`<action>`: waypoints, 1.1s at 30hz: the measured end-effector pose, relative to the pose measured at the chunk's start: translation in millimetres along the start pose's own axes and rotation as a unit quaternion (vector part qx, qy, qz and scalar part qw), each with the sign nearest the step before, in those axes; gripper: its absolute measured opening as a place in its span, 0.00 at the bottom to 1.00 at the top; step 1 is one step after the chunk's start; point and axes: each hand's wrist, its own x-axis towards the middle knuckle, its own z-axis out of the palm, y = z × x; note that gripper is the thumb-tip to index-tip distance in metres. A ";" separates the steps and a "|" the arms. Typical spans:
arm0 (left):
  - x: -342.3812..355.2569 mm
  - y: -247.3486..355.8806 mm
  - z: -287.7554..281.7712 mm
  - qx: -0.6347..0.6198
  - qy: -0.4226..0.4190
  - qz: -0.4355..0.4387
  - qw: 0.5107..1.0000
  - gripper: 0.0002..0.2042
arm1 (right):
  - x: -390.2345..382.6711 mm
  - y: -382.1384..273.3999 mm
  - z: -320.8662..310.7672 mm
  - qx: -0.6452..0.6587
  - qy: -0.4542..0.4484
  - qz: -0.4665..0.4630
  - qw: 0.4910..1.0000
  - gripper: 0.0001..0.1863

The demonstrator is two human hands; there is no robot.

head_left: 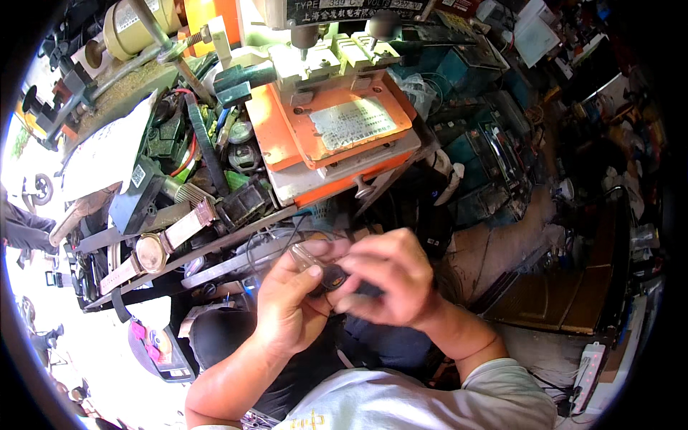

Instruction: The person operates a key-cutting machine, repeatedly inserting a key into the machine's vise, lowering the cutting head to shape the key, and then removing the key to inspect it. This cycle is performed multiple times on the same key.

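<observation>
Above my lap, my left hand (283, 294) grips a small dark round piece (334, 276) with a brownish centre. A pale, see-through strip (305, 258) sticks up beside its thumb; whether it joins the round piece, I cannot tell. My right hand (394, 276) is curled close on the right side of the round piece. Its fingers are smeared by motion, so their hold is unclear. On the bench edge, left of my hands, lies a wristwatch (151, 253) with a pinkish strap and a round case.
An orange key-cutting machine (287, 129) stands ahead on the bench. Tools and loose parts crowd its left side, with a white sheet (107, 154) among them. Teal cases (480, 168) are stacked to the right. A white power strip (590, 373) sits at lower right.
</observation>
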 end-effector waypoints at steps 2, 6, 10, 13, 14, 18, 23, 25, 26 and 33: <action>-2.1 1.9 1.0 0.000 0.000 0.001 1.000 0.16 | 0.2 25.9 -7.1 0.041 0.026 0.097 0.994 0.16; -6.0 3.8 6.7 0.008 0.012 -0.007 1.000 0.17 | -15.4 123.3 -9.1 0.188 -0.245 0.362 0.880 0.13; -5.1 1.9 5.5 0.051 0.105 0.015 0.993 0.18 | -52.8 172.8 17.0 0.197 -0.552 0.316 0.746 0.18; -5.5 -2.1 -8.0 0.074 0.153 0.049 0.984 0.14 | -88.8 184.1 46.2 0.175 -0.553 0.218 0.784 0.20; -6.4 -1.6 -12.7 0.067 0.130 0.048 0.988 0.13 | -103.1 190.8 59.4 0.152 -0.528 0.197 0.812 0.20; -5.8 -1.2 -14.5 0.080 0.137 0.052 0.986 0.11 | -145.1 194.2 86.9 0.041 -0.467 0.028 0.883 0.26; -12.8 -6.0 -20.4 0.093 0.188 0.022 0.978 0.10 | -143.8 170.6 99.7 0.000 -0.529 -0.033 0.848 0.22; -12.0 -5.9 -10.9 0.083 0.148 -0.035 0.985 0.09 | -145.1 161.7 100.8 0.004 -0.517 -0.056 0.854 0.22; -7.3 -2.1 -5.3 0.151 0.128 -0.063 0.978 0.09 | -145.0 158.4 101.9 0.007 -0.512 -0.065 0.857 0.22; 18.8 -41.1 -31.5 0.118 0.029 0.000 0.993 0.11 | -150.6 176.6 95.4 0.019 -0.493 -0.050 0.868 0.23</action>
